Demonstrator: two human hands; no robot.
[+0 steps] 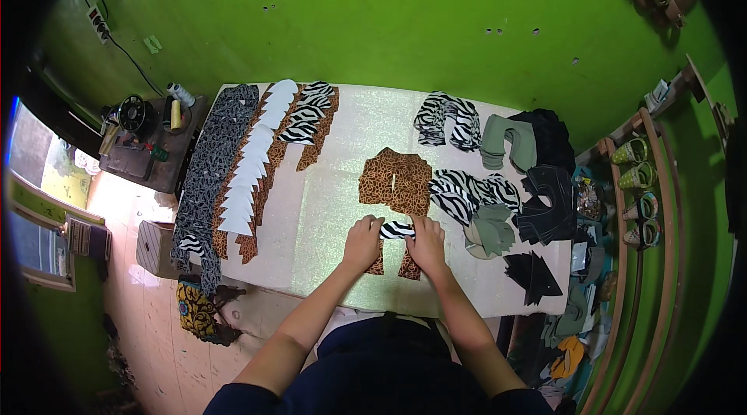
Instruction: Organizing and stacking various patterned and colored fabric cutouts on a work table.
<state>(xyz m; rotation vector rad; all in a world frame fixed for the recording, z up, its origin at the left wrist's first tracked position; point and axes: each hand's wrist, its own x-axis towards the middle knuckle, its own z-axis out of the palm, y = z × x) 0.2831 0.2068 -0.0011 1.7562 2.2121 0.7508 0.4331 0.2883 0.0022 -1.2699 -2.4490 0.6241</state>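
Near the front edge of the table, a small zebra-print piece (397, 231) is stretched between my two hands. My left hand (362, 242) pinches its left end, and my right hand (426, 244) has fingers closed on the right end. Below it lies a brown patterned cut piece (409, 267), whose legs show under the zebra strip while my hands hide the rest. Just beyond my hands are more brown patterned pieces (395, 166) with a slit in the middle. Zebra-print pieces (459, 193) spread to the right of these.
The pale table (327, 213) carries a long row of white pointed pieces (253, 174) and grey patterned pieces (214, 158) at left. Green pieces (506, 141) and black pieces (545, 205) lie right. A sewing machine (136, 115) stands far left; shoes (634, 152) hang on a right-hand rack.
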